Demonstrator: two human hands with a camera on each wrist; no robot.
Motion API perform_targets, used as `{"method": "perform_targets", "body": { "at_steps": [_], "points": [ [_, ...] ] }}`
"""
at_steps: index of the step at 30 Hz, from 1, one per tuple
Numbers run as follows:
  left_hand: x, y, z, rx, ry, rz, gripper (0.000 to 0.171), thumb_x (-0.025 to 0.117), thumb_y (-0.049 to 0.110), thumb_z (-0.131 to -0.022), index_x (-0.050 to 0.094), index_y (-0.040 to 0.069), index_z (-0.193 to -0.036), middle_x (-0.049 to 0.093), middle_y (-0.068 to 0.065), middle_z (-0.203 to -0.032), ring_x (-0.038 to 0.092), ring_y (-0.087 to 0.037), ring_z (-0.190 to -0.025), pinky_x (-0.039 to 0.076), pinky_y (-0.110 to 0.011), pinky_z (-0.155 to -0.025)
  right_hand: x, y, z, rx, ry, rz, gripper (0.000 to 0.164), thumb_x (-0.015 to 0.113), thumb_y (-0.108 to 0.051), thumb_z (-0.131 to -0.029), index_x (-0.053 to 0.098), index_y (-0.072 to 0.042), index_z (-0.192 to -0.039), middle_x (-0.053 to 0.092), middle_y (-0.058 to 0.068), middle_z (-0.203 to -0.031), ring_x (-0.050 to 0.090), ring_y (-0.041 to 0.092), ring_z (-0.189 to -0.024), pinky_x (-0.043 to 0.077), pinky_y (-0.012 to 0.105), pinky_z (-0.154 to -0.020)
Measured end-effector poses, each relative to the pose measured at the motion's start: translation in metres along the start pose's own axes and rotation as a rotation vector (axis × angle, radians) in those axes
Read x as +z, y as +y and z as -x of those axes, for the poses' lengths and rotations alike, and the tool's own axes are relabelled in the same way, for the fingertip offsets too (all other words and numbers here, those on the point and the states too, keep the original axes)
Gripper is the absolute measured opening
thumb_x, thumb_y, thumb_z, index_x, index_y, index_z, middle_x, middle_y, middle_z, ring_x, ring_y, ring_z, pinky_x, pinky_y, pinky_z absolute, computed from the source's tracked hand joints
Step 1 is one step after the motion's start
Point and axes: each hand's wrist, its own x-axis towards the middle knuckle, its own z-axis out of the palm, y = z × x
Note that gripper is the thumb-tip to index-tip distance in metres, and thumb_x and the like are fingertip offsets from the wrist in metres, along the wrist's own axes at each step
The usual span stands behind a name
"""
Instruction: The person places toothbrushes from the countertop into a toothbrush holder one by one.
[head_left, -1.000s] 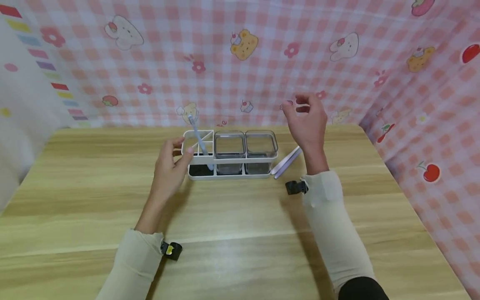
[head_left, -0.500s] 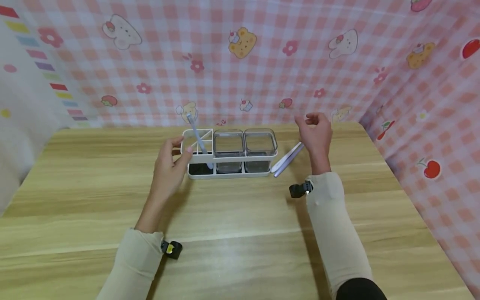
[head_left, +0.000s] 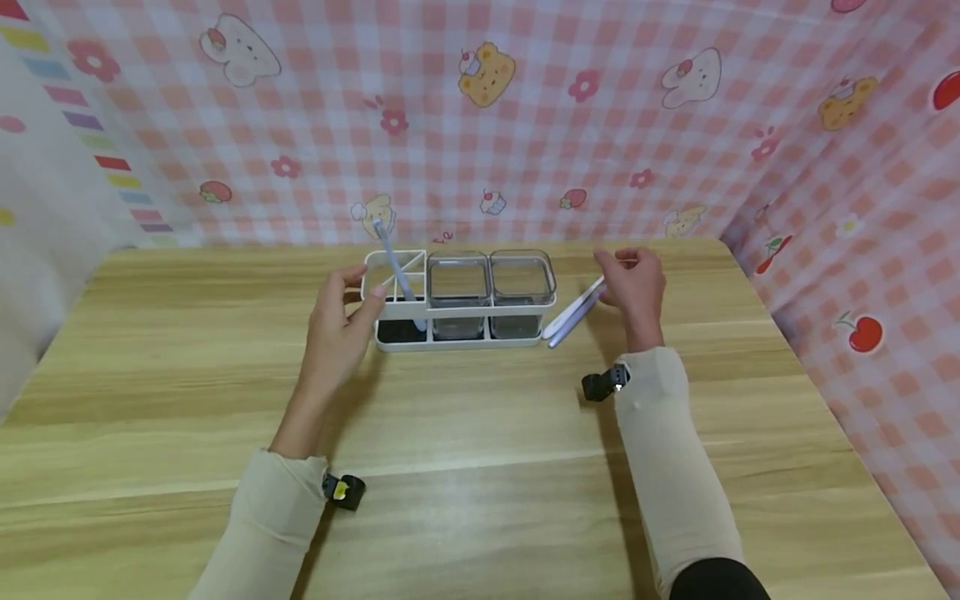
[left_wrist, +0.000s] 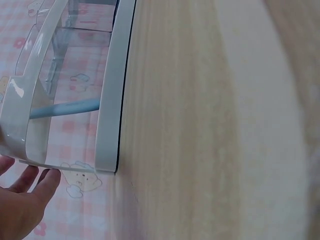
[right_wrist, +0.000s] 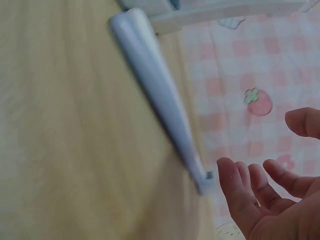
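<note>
A white toothbrush holder [head_left: 480, 312] stands toward the back of the table, with two clear square cups [head_left: 459, 293] in its middle and right places. One light blue toothbrush [head_left: 397, 271] leans in its divided left section. At that left end my left hand [head_left: 330, 329] grips the top rim, thumb in front and fingers at the side. Beyond the holder's right end lie a white toothbrush [head_left: 564, 317] and a purple toothbrush [head_left: 576, 321], side by side and slanted. My right hand [head_left: 639, 287] hovers at their far ends; in the right wrist view its thumb and fingers are apart, holding nothing.
The wooden table [head_left: 465, 467] stretches toward me in front of the holder. A pink checked cloth [head_left: 337, 125] hangs behind the table and along its right side. A black wrist camera [head_left: 600, 385] sticks out from my right sleeve.
My right hand has come down and slightly right, from in front of the cloth to the far ends of the loose toothbrushes. The left hand keeps its grip on the holder.
</note>
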Motion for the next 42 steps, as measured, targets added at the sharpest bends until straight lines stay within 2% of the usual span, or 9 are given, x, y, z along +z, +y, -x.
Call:
{"method": "perform_targets", "body": {
  "at_steps": [4,9,15,23,26,31,34,37,42],
  "points": [
    [0.0,-0.001,0.0,-0.01,0.003,0.002,0.049,0.057,0.029,-0.104,0.047,0.001,-0.143,0.051,-0.018,-0.134,0.054,-0.03,-0.117,0.052,-0.044,-0.097,0.001,0.011,-0.003,0.046,-0.029,0.034,0.054,0.072,-0.037,-0.091,0.057,0.0,-0.128,0.056,0.008,-0.111,0.066,0.021,-0.084,0.062,0.03,-0.069],
    [0.0,-0.001,0.0,-0.016,0.004,0.003,0.049,0.057,0.029,-0.104,0.047,0.001,-0.143,0.051,-0.016,-0.134,0.053,-0.029,-0.118,0.051,-0.044,-0.097,0.003,0.019,-0.004,0.055,-0.083,0.06,0.051,0.073,-0.03,-0.091,0.056,0.003,-0.127,0.059,0.01,-0.109,0.067,0.019,-0.083,0.06,0.026,-0.069],
    [0.001,-0.001,0.0,-0.012,-0.001,0.014,0.049,0.057,0.027,-0.104,0.047,0.001,-0.143,0.051,-0.017,-0.135,0.053,-0.029,-0.117,0.051,-0.044,-0.098,0.003,0.023,-0.003,0.086,-0.1,0.164,0.049,0.076,-0.021,-0.089,0.056,0.004,-0.127,0.062,0.014,-0.113,0.067,0.018,-0.085,0.056,0.019,-0.065],
    [0.001,-0.001,-0.001,-0.009,0.013,0.008,0.047,0.057,0.028,-0.104,0.048,0.002,-0.143,0.052,-0.015,-0.132,0.054,-0.027,-0.117,0.051,-0.036,-0.094,0.005,0.028,-0.008,0.018,-0.074,0.35,0.043,0.074,-0.016,-0.084,0.064,0.004,-0.121,0.064,0.018,-0.114,0.059,0.029,-0.099,0.05,0.032,-0.083],
    [0.001,-0.001,-0.001,-0.009,0.008,0.015,0.047,0.057,0.027,-0.104,0.048,0.002,-0.143,0.052,-0.016,-0.132,0.054,-0.028,-0.117,0.052,-0.034,-0.093,0.005,0.029,-0.009,0.023,-0.098,0.395,0.038,0.075,-0.019,-0.085,0.068,0.005,-0.114,0.065,0.017,-0.108,0.059,0.029,-0.097,0.049,0.034,-0.083],
    [0.001,0.002,-0.001,-0.005,0.012,0.017,0.047,0.058,0.027,-0.104,0.049,0.002,-0.143,0.052,-0.016,-0.132,0.054,-0.027,-0.116,0.052,-0.03,-0.09,0.005,0.024,-0.006,-0.013,-0.137,0.491,0.028,0.078,-0.024,-0.085,0.072,0.002,-0.094,0.068,0.009,-0.083,0.058,0.025,-0.084,0.045,0.031,-0.07],
    [0.0,0.003,-0.001,-0.007,0.016,0.014,0.046,0.058,0.026,-0.103,0.049,0.002,-0.142,0.053,-0.015,-0.131,0.055,-0.027,-0.115,0.052,-0.03,-0.088,0.004,0.021,-0.004,-0.013,-0.142,0.5,0.022,0.078,-0.021,-0.083,0.072,0.0,-0.086,0.067,0.004,-0.072,0.058,0.025,-0.081,0.044,0.032,-0.067],
    [0.001,0.003,0.0,-0.013,0.012,0.014,0.046,0.058,0.026,-0.103,0.049,0.003,-0.143,0.053,-0.015,-0.131,0.055,-0.027,-0.115,0.051,-0.032,-0.088,0.002,0.02,-0.003,0.011,-0.148,0.494,0.02,0.077,-0.019,-0.083,0.072,-0.001,-0.087,0.066,0.002,-0.07,0.059,0.026,-0.083,0.044,0.033,-0.07],
    [0.002,0.001,0.0,-0.019,0.01,0.004,0.046,0.057,0.026,-0.104,0.049,0.003,-0.143,0.052,-0.015,-0.131,0.055,-0.027,-0.116,0.052,-0.036,-0.091,0.001,0.021,-0.005,0.029,-0.167,0.488,0.027,0.075,-0.02,-0.086,0.073,0.0,-0.103,0.069,0.003,-0.073,0.065,0.022,-0.081,0.047,0.033,-0.078]
  ]
}}
